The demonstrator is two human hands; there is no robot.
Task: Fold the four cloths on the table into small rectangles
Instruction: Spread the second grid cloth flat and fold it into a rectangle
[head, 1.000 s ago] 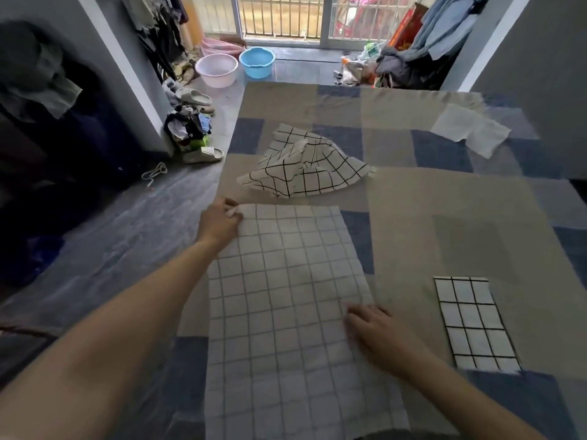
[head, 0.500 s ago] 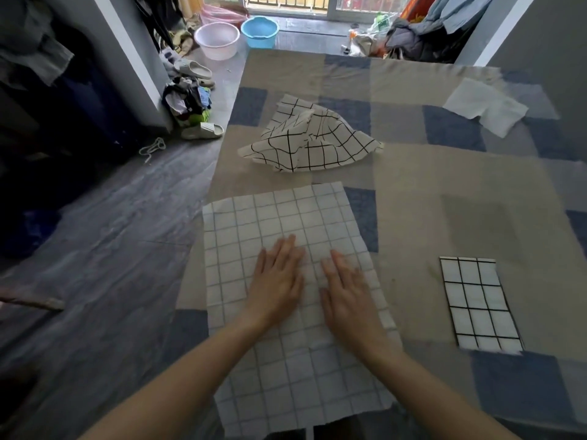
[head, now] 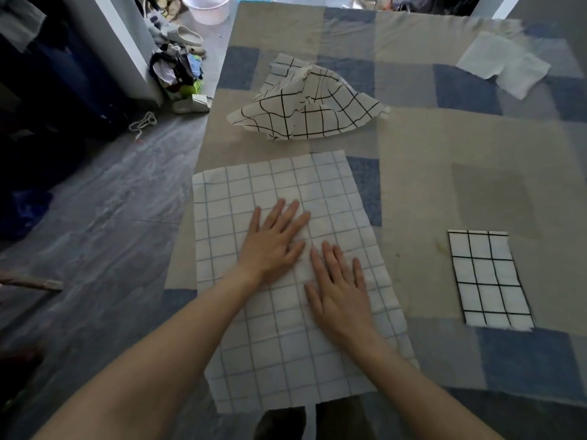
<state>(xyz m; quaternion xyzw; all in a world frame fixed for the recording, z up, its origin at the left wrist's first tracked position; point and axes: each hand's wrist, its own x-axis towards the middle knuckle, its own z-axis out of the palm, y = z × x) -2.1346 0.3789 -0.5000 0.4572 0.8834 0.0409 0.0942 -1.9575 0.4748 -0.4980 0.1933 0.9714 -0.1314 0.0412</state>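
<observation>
Your left hand (head: 275, 241) and right hand (head: 341, 292) press flat, fingers spread, on the spread cloth (head: 282, 274) covering the patchwork surface (head: 428, 173); a basin (head: 208, 6) is cut off above.

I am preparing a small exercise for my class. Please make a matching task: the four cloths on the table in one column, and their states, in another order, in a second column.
Cloths:
1. Pale blue-grid cloth
2. Black-grid cloth at the far middle
3. Black-grid cloth at the right
4. Plain white cloth

States:
A. crumpled in a heap
B. folded into a small rectangle
C. spread flat under both hands
D. lying loose at the far right corner

Pairs: 1-C, 2-A, 3-B, 4-D
</observation>
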